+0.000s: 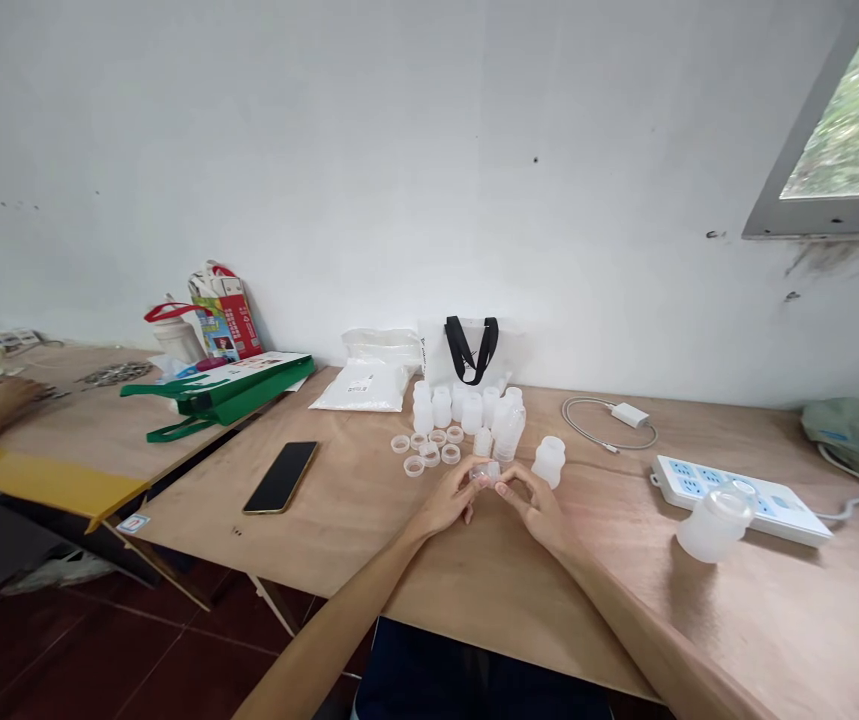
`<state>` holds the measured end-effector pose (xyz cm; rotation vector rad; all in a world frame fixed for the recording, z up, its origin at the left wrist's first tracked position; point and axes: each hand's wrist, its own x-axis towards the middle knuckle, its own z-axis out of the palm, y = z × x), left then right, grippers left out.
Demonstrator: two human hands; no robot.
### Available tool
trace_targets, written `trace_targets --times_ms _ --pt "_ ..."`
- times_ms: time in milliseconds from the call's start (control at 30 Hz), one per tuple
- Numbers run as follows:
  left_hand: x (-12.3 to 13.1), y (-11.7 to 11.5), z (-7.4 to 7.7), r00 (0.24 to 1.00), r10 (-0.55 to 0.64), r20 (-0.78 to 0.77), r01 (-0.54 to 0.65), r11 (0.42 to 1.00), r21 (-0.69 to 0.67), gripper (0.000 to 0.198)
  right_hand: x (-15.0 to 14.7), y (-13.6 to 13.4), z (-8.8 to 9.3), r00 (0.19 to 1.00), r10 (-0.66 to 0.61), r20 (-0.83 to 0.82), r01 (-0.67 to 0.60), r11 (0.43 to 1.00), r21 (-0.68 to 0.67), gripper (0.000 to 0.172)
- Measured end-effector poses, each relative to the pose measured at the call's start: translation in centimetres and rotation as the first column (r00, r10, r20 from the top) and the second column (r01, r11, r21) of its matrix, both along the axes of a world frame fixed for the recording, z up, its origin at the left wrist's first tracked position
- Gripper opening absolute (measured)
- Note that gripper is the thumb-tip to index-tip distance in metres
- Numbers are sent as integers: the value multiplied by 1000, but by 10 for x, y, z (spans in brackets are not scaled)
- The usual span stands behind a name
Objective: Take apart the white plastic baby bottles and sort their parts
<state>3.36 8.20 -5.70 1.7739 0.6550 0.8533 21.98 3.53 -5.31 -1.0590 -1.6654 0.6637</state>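
Observation:
My left hand and my right hand meet above the table's front middle. Their fingertips pinch a small clear plastic piece from both sides; its exact kind is too small to make out. Just beyond and to the left lie several translucent plastic rings. Behind them stand several frosted plastic bottles in a cluster. One more frosted bottle is upright just past my right hand.
A black phone lies at left. White plastic packages and a black-handled bag sit by the wall. At right are a charger cable, a power strip and a larger frosted bottle. Another person's hand is far left.

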Motion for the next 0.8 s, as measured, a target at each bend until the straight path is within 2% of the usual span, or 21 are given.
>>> trace_targets --times_ms 133,333,400,533,633,700,800 --pt "-1 -1 1 997 78 3 -78 995 58 50 -7 -4 7 997 -70 -31 71 997 33 36" --pt "-5 -5 4 994 87 -64 -73 978 194 49 -10 -12 9 998 6 -67 -6 1000 4 33" --pt "-7 -5 2 989 129 -77 -101 950 297 48 -10 -12 7 998 -7 -60 9 999 33 32" --pt "-11 -5 -3 969 226 -99 -148 854 499 45 -11 -14 2 998 -28 -54 33 993 111 30" --pt "-12 -7 -4 978 184 -97 -114 863 492 44 -11 -15 1 999 8 -49 -2 993 116 30" --pt "-10 -9 -2 986 152 -71 -106 893 438 44 -10 -15 2 997 33 -64 -26 995 99 29" --pt "-5 -13 2 987 156 -31 -136 931 339 46 -11 -15 6 995 4 -99 4 997 77 30"
